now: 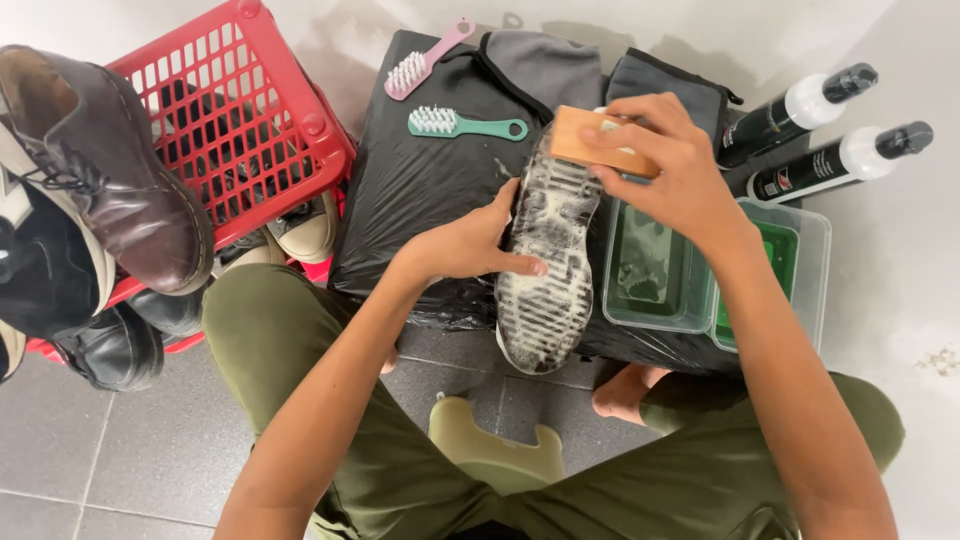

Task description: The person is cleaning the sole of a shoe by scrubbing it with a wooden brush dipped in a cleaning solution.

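Observation:
My left hand point(468, 243) grips a shoe point(548, 262) turned sole up, its dark treaded sole covered in white soap foam. My right hand point(668, 168) holds a wooden-backed brush point(588, 137) pressed against the far end of that sole. The shoe rests over a surface wrapped in black plastic point(420, 190). Right beside the shoe stands a clear plastic tub point(660, 275) with soapy water.
A teal brush point(465, 124) and a pink brush point(422, 60) lie on the black plastic. A red basket point(245, 120) at the left holds several shoes, a brown boot point(110, 170) on top. Two dark spray bottles point(820, 135) lie at the right. A green tub point(790, 270) sits behind the clear one.

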